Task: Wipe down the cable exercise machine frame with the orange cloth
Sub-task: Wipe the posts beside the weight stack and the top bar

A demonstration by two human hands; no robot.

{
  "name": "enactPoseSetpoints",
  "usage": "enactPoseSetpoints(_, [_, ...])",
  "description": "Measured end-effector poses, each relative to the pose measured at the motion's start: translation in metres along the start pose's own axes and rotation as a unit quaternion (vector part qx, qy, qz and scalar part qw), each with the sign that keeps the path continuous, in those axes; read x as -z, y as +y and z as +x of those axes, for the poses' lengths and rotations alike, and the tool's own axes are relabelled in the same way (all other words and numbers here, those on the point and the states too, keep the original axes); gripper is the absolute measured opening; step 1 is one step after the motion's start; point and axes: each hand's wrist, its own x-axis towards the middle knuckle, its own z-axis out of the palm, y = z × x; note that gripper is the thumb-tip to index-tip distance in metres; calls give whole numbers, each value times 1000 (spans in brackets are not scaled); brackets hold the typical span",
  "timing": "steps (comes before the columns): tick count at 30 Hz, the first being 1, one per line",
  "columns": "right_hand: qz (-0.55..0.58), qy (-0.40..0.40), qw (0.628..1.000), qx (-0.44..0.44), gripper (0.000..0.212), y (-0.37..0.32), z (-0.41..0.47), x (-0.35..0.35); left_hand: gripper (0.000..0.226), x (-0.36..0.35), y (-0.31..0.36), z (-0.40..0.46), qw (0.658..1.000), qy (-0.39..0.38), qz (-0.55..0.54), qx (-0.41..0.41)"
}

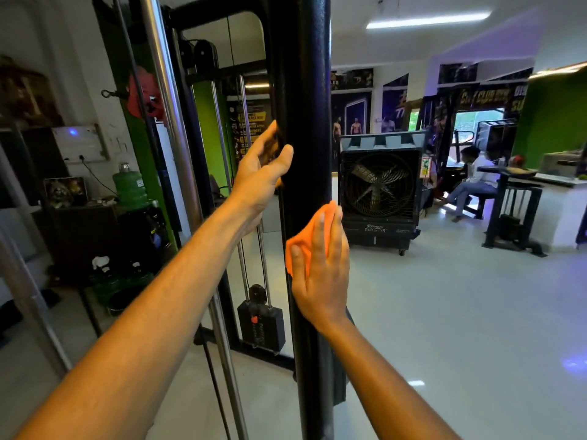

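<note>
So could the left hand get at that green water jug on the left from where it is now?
Probably not. The left hand grips the black post, while the green jug sits farther back behind a chrome bar and cable.

The pale glossy floor (444, 312) carries the black machine frame (305, 90) and a black air cooler (379, 185).

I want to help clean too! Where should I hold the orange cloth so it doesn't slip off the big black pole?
Press a flat palm on the middle of the orange cloth, coming from the front of the black pole, as the right hand does. The pole is round and upright, so fingers spread over the cloth probably pin it best.
</note>
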Motion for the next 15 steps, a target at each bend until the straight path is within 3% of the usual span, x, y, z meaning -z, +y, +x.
enactPoseSetpoints(3, [-4,-17,1000,-1,81,3,-8,-1,61,-1,-2,-5,1000,1,3,1])
enactPoseSetpoints(10, [6,20,1000,-4,75,-30,67,12,60,-2,-10,-18,1000,10,-16,13])
enactPoseSetpoints(15, [-5,-43,999,-20,81,10,-24,-1,58,-5,-37,-38,999,12,-12,36])
